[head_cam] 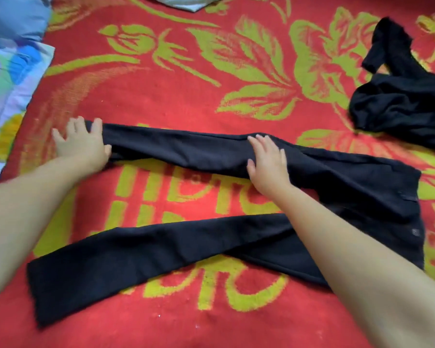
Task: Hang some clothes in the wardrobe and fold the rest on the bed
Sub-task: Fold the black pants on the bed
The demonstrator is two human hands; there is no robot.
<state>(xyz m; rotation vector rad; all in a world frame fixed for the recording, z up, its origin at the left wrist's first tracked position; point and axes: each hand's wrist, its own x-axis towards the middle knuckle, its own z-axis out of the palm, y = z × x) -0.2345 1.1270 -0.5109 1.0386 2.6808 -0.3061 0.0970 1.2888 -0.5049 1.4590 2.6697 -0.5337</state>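
Observation:
A pair of black trousers [186,151] lies spread on the red bed cover [161,91], waist to the right, legs pointing left and apart. My left hand [82,143] rests flat on the hem of the far leg, fingers spread. My right hand [268,162] presses flat on the same leg near its middle. The near leg [136,257] lies loose toward the front left. Neither hand grips the cloth.
A crumpled black garment [402,101] lies at the right edge. A colourful pillow [8,91] and a blue cloth [13,16] sit at the left. A pale cloth [183,2] shows at the top edge.

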